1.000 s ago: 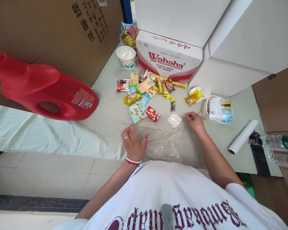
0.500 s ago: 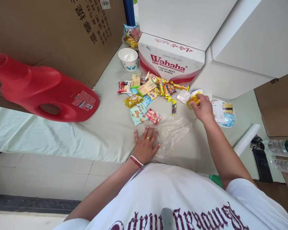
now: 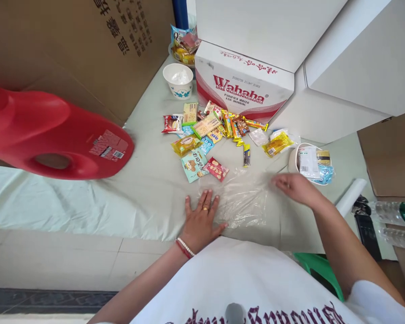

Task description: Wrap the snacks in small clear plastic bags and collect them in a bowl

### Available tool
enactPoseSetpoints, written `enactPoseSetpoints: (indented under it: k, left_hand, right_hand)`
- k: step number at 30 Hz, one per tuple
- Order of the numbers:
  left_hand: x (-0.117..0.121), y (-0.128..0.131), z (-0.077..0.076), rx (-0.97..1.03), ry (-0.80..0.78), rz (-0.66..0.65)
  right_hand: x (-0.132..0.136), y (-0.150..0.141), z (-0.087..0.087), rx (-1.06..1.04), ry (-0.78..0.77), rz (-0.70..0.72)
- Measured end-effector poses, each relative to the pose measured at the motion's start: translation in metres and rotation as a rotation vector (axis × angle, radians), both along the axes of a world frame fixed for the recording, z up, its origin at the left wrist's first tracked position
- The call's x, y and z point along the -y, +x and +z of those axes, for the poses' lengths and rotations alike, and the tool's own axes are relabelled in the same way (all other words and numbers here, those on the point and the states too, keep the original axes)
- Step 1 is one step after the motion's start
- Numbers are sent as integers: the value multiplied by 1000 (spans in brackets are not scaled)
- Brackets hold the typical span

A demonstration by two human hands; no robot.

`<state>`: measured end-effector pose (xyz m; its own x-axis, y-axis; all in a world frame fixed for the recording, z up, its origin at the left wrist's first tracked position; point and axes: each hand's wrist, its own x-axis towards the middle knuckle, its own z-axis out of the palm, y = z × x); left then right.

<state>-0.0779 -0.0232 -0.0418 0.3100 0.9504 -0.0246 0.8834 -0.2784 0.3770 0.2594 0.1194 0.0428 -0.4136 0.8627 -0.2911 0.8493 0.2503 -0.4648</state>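
Note:
My left hand [image 3: 202,220] lies flat on the cloth with its fingers spread, touching the left side of a clear plastic bag [image 3: 245,204]. My right hand [image 3: 295,186] is over the cloth right of the bag; its fingers are curled together, slightly blurred, and I see nothing in them. A yellow snack packet [image 3: 277,144] lies above it, apart from the fingers. Beyond my left hand are a red snack packet [image 3: 216,168] and a light green packet [image 3: 193,165]. Further up is a heap of wrapped snacks, among them a yellow-wrapped cake [image 3: 186,144] and a wafer packet [image 3: 206,125].
A paper cup [image 3: 178,81] stands left of the Wahaha carton [image 3: 243,81]. At the left lies a big red jug [image 3: 70,135]. On the right are a white container [image 3: 293,161] holding packets, a white roll [image 3: 351,195] and plastic bottles [image 3: 394,211].
My right hand has let go of the yellow packet and moved back towards me, beside the clear bag. The packet stays on the cloth. My left hand keeps its place on the bag's edge.

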Motion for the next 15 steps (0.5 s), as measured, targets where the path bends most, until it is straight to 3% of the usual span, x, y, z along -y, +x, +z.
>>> enactPoseSetpoints:
  k: [3, 7, 12, 15]
  left_hand:
    - [14, -5, -1, 43, 51, -6]
    - [21, -11, -5, 70, 97, 29]
    - [21, -11, -8, 85, 128, 46]
    - [21, -12, -8, 94, 129, 38]
  right_hand:
    - [-73, -64, 6, 82, 158, -119]
    - [-150, -152, -19, 290, 50, -383]
    - [-180, -193, -47, 224, 55, -605]
    - [-179, -196, -52, 208, 40, -617]
